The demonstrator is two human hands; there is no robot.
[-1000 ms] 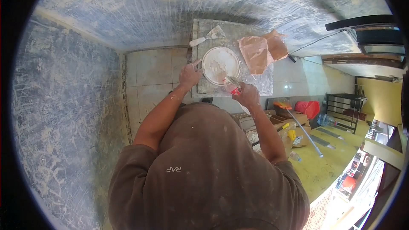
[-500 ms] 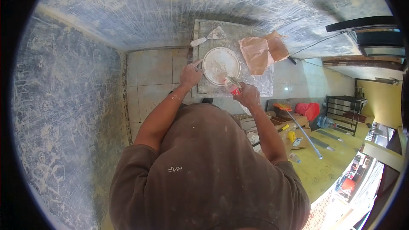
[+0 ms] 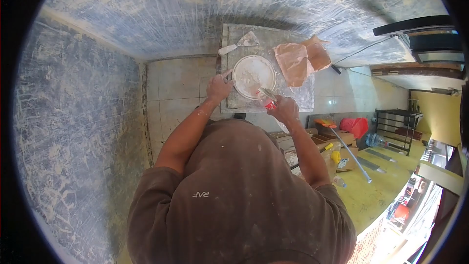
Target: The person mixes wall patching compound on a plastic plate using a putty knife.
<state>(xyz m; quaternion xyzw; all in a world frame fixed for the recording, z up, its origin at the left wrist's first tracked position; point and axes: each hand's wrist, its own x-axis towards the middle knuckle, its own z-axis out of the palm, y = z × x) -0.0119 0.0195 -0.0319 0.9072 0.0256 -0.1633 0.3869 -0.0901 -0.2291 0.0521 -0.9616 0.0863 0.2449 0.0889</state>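
A round white tub [image 3: 254, 77] with pale, powdery or pasty stuff inside stands on a dusty board [image 3: 303, 100]. At its left rim is my left hand [image 3: 219, 87], fingers stretched apart and seemingly touching the side. My right hand [image 3: 285, 109] is wrapped round a clear plastic bottle [image 3: 266, 99] with a red label, tilted over the tub's lower right rim. Whether anything is in the bottle I cannot make out. Beyond the tub lies a putty knife [image 3: 238, 43] with a white handle. Crumpled brown paper [image 3: 294, 62] rests to the right.
Plaster-streaked walls [image 3: 171, 14] rise ahead and at the left. On the right are a long-handled orange tool [image 3: 351, 154], a red bucket [image 3: 355, 127], a black rack [image 3: 399, 129], a large water bottle [image 3: 376, 140] and boxes [image 3: 342, 149] on the floor.
Both hands, the bottle and the tub stay in nearly the same places. The whole view has shifted very slightly.
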